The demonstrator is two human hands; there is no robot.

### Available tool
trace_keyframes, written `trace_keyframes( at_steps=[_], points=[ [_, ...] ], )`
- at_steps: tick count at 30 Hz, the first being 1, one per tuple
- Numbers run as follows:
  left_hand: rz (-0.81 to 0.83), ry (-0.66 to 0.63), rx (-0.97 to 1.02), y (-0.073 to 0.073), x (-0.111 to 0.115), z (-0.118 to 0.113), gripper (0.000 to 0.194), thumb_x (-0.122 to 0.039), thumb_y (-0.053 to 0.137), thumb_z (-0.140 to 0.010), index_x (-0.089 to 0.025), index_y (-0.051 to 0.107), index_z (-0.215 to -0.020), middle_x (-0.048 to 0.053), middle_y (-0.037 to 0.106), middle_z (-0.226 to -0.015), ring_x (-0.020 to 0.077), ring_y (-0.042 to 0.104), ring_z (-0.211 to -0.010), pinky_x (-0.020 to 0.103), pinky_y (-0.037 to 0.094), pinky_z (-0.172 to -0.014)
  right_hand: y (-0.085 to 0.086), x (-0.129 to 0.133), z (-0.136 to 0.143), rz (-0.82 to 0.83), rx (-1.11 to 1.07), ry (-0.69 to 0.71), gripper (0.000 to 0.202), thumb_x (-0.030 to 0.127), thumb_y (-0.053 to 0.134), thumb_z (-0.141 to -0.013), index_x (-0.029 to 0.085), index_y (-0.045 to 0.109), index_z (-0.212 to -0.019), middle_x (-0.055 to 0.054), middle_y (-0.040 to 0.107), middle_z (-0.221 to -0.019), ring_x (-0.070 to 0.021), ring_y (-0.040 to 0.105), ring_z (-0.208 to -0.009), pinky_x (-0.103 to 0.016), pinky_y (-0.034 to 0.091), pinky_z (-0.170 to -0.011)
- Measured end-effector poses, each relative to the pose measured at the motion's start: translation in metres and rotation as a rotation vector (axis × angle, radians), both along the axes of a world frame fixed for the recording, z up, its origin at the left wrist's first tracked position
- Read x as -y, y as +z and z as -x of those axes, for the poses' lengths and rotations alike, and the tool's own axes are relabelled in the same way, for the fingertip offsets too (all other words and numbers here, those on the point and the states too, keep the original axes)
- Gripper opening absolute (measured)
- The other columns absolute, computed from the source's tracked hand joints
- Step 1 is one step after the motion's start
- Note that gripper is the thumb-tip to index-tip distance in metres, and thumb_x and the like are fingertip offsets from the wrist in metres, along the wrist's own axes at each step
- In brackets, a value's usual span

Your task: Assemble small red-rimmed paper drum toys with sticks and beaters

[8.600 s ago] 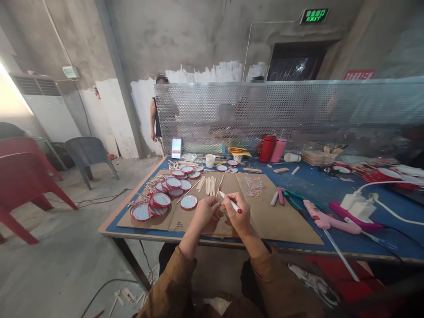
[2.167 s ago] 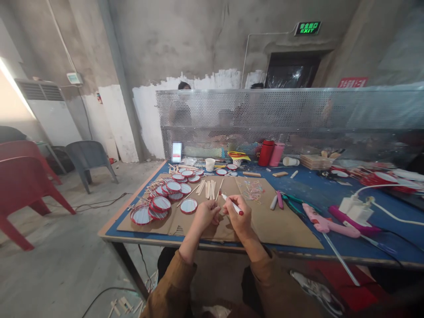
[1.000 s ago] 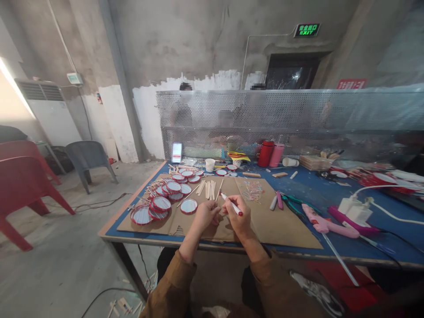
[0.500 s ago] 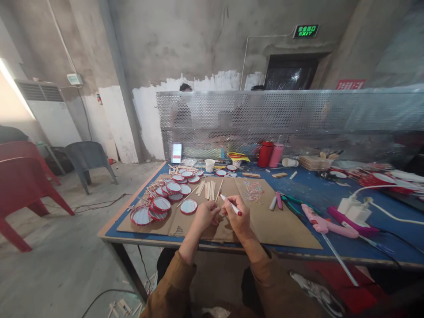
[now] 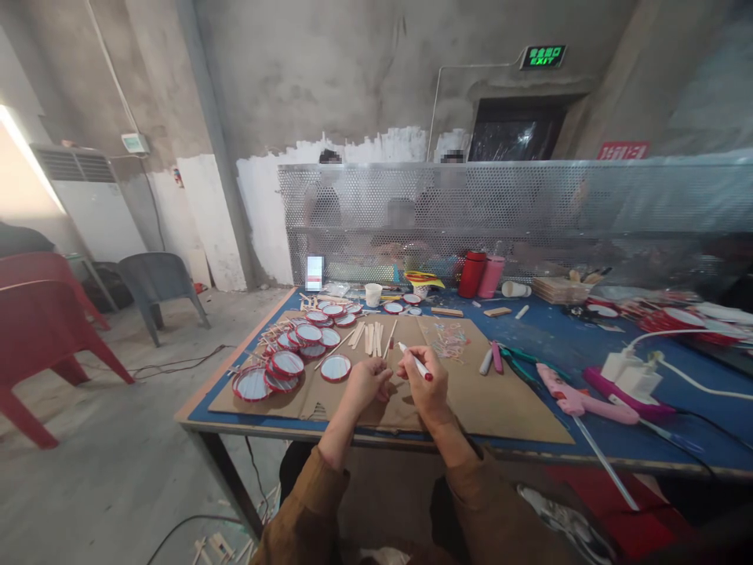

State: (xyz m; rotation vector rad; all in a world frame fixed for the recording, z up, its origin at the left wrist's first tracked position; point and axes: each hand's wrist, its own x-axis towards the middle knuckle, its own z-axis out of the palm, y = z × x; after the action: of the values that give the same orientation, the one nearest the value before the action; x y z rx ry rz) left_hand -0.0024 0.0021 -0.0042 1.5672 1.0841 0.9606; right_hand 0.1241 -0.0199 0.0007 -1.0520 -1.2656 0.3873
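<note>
Head view, the only one. The right hand (image 5: 428, 383), just below the middle of the frame, has its fingers closed on a white marker (image 5: 416, 363) with a red end; the tip points to the upper left and stands clear of the left hand (image 5: 365, 382). The left hand lies beside it, fingers curled in. A thin stick (image 5: 390, 340) runs upward from near its fingertips; whether those fingers grip it cannot be told. Small red patch (image 5: 391, 343) just beside the stick; nature not clear.

Both hands are over a sheet of cardboard (image 5: 506, 408) on the blue bench (image 5: 547, 337). At left on the cardboard: overlapping red-rimmed discs (image 5: 288, 362), many with sticks attached; one separate disc (image 5: 336, 368) is nearer the left hand. Above the hands lie flat sticks (image 5: 372, 339) in a row; to their right, a scatter of coloured bands (image 5: 450, 341).

Right of centre: a grey tool and a pink tool side by side, then green-handled pliers (image 5: 518, 362) and a pink glue gun (image 5: 582, 396). At the bench's far edge: phone (image 5: 314, 272) upright, paper cup (image 5: 372, 295), red bottle (image 5: 472, 275) and pink bottle (image 5: 491, 277). Behind stands a perforated screen (image 5: 376, 176), with people visible indistinctly through it.
</note>
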Motion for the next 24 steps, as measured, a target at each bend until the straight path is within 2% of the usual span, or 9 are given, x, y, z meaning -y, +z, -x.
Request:
trace_keyframes(
  at_steps=[3,8,12,15,21,24],
  points=[
    [-0.007,0.002,0.000,0.0006,0.0004,0.0002,0.021,-0.036,0.053,-0.075,-0.018,0.048,-0.065,-0.004,0.052,-0.045,0.0127,0.053,-0.039,0.021,0.039,-0.039,0.0014,0.0018,0.0007,-0.011,-0.043,0.028,0.024,0.042,0.054,-0.084,0.019,0.054,-0.085,-0.001,0.065,-0.066,-0.0144,0.064,-0.053,-0.025,0.054,-0.052],
    [-0.016,0.004,-0.006,0.0001,0.0003,0.0000,0.022,-0.037,0.054,-0.074,-0.019,0.048,-0.066,-0.004,0.052,-0.045,0.0124,0.053,-0.040,0.020,0.038,-0.039,0.0010,0.0024,0.0026,-0.012,0.033,0.082,0.022,0.041,0.054,-0.083,0.019,0.055,-0.085,-0.002,0.066,-0.067,-0.0152,0.066,-0.056,-0.026,0.054,-0.054],
    [-0.013,0.008,-0.005,0.0012,0.0007,-0.0003,0.023,-0.039,0.054,-0.075,-0.019,0.048,-0.066,-0.004,0.052,-0.045,0.0125,0.052,-0.039,0.021,0.039,-0.040,-0.0015,0.0003,0.0017,-0.002,0.057,0.038,0.022,0.041,0.054,-0.083,0.020,0.055,-0.085,-0.002,0.065,-0.066,-0.0152,0.065,-0.056,-0.025,0.054,-0.054],
    [0.003,0.000,-0.003,0.0020,0.0012,0.0001,0.023,-0.039,0.054,-0.075,-0.019,0.048,-0.066,-0.004,0.052,-0.044,0.0127,0.053,-0.040,0.021,0.039,-0.040,-0.0009,0.0010,0.0013,0.000,-0.006,-0.009,0.022,0.042,0.054,-0.083,0.020,0.054,-0.083,0.000,0.064,-0.064,-0.0140,0.064,-0.051,-0.024,0.053,-0.051],
    [0.001,0.002,0.020,0.0007,0.0014,0.0000,0.024,-0.040,0.054,-0.075,-0.018,0.048,-0.067,-0.004,0.052,-0.044,0.0124,0.053,-0.039,0.020,0.039,-0.039,0.0016,0.0047,0.0021,-0.009,0.053,0.082,0.021,0.040,0.053,-0.084,0.020,0.054,-0.082,0.000,0.063,-0.062,-0.0141,0.063,-0.052,-0.024,0.053,-0.052],
    [0.001,0.012,0.017,0.0003,0.0014,-0.0003,0.021,-0.036,0.053,-0.075,-0.018,0.047,-0.066,-0.004,0.052,-0.045,0.0124,0.053,-0.040,0.021,0.040,-0.039,0.0016,0.0045,0.0017,0.002,0.072,0.024,0.020,0.039,0.054,-0.083,0.020,0.054,-0.080,0.001,0.062,-0.060,-0.0138,0.062,-0.049,-0.023,0.050,-0.049]
  ],
)
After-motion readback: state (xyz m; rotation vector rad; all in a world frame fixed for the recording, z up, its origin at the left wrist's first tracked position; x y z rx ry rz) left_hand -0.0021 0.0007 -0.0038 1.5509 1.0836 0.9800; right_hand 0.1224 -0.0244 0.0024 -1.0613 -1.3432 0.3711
